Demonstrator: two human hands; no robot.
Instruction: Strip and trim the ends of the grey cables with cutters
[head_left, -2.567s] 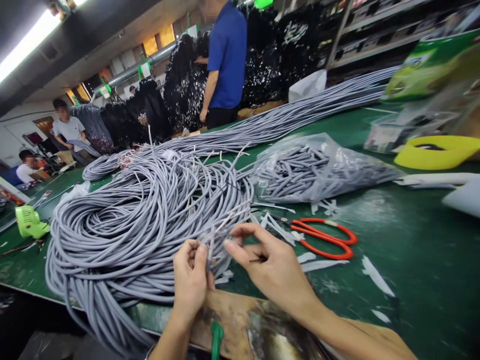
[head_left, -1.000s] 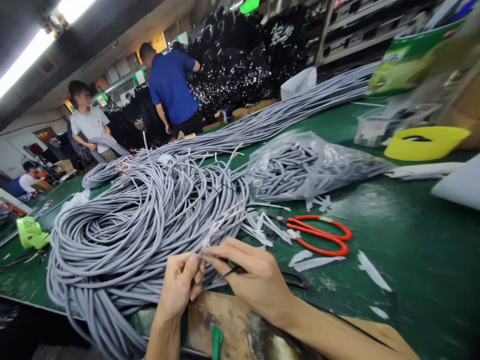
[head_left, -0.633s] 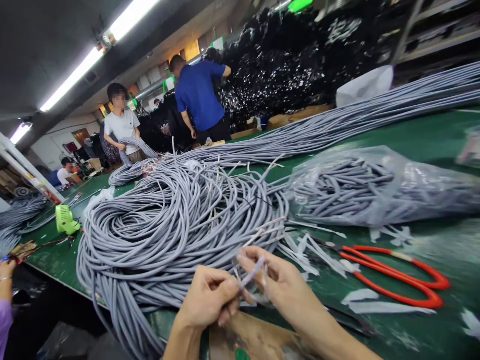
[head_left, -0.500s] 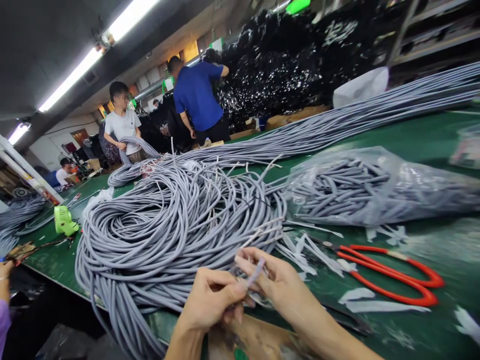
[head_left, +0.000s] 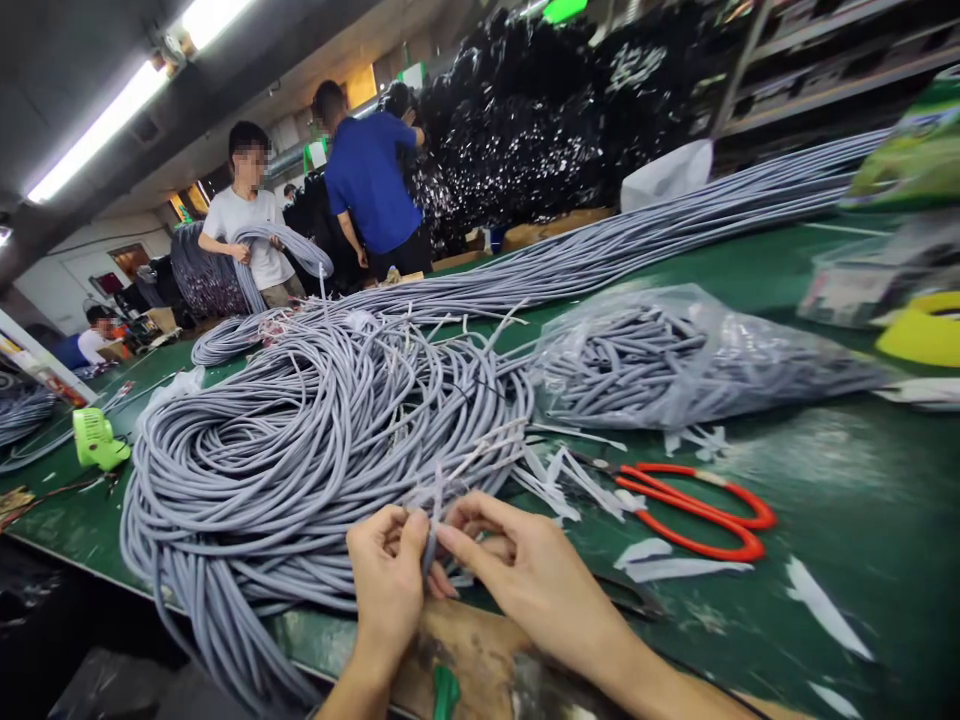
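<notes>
Between my two hands the end of a grey cable [head_left: 430, 548] points up, with a pale, thin stripped part at its tip and some wispy material around it. My left hand [head_left: 388, 575] is closed, thumb and forefinger pinching the cable. From the other side, my right hand [head_left: 521, 565] pinches it near the start of the pale part. Just beyond my hands lies a large coil of grey cable [head_left: 247, 480] with many pale stripped ends. Red-handled scissors [head_left: 701, 515] rest to the right, among white scraps [head_left: 679, 568].
A clear bag of short grey pieces [head_left: 637, 360] lies behind the scissors. Long straight cables [head_left: 600, 245] run along the green table [head_left: 810, 480]. A small green fan [head_left: 97, 438] stands at left. Below my hands is a brown board [head_left: 465, 655]. Two people [head_left: 251, 230] stand across the table.
The view has swung right, bringing a yellow object in at the right edge. My hands have turned the cable end more upright. A person in white has lifted a cable coil higher.
</notes>
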